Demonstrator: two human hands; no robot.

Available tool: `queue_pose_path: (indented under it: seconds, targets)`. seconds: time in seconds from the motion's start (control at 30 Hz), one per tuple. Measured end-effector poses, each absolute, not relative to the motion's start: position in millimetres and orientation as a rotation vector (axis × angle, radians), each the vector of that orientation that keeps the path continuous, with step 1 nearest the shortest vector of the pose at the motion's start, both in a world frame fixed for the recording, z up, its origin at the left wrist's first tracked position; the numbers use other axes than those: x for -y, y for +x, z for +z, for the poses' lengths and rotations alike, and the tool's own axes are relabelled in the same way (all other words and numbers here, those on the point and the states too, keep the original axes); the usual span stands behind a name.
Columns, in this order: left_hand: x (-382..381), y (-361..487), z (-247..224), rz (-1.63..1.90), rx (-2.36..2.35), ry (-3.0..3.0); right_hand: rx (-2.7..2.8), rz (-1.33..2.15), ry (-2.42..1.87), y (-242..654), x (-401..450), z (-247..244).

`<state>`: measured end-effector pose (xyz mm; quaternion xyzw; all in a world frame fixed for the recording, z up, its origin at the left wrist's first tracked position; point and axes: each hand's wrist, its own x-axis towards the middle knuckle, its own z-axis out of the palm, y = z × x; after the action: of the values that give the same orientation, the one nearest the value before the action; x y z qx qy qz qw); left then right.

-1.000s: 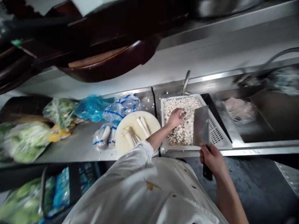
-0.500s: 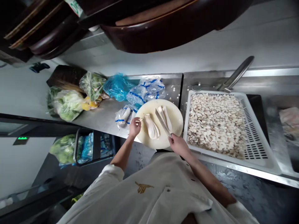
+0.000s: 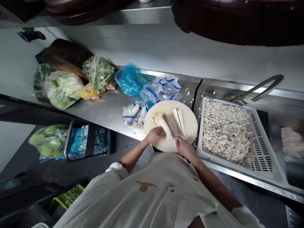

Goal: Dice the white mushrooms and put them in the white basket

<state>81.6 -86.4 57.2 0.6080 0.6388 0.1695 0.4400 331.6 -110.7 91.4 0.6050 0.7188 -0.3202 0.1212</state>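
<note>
A round cutting board (image 3: 190,118) carries a thick white mushroom (image 3: 162,122) on its left part and cut mushroom strips (image 3: 179,121) on its right. My right hand (image 3: 184,147) is closed round the handle of a knife (image 3: 171,127), whose blade lies along the right side of the thick mushroom. My left hand (image 3: 154,134) has curled fingers at the lower left of that mushroom; what they hold, if anything, is hidden.
A white perforated basket (image 3: 262,155) of chopped mushroom pieces sits right, near a faucet (image 3: 263,88). Mushrooms in plastic (image 3: 134,114), clear bags (image 3: 162,88), a blue bag (image 3: 130,79) and bagged greens (image 3: 63,88) line the steel counter. A cart (image 3: 68,139) stands lower left.
The view has shifted. The knife has moved from beside the strips to the thick mushroom, and my left hand has moved from the board's left edge in toward that mushroom.
</note>
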Motion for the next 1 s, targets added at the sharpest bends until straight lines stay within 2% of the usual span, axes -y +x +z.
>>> queue_pose_path:
  seconds: [0.2,0.37,0.53,0.87,1.0]
  targets:
    - [47,48,54,0.415,-1.193,2.099,-2.028,-0.894,1.865,323,112,98]
    - [24,54,38,0.334,-1.193,2.098,-1.992,-0.815,1.953,312,121,120]
    - [25,49,30,0.444,-1.098,2.112,-1.996,-0.765,1.975,309,128,140]
    - [23,47,25,0.447,-1.067,2.059,-1.927,-0.831,1.901,275,92,118]
    - [24,43,24,0.514,-1.021,2.069,-2.0,-0.767,1.9,281,92,129]
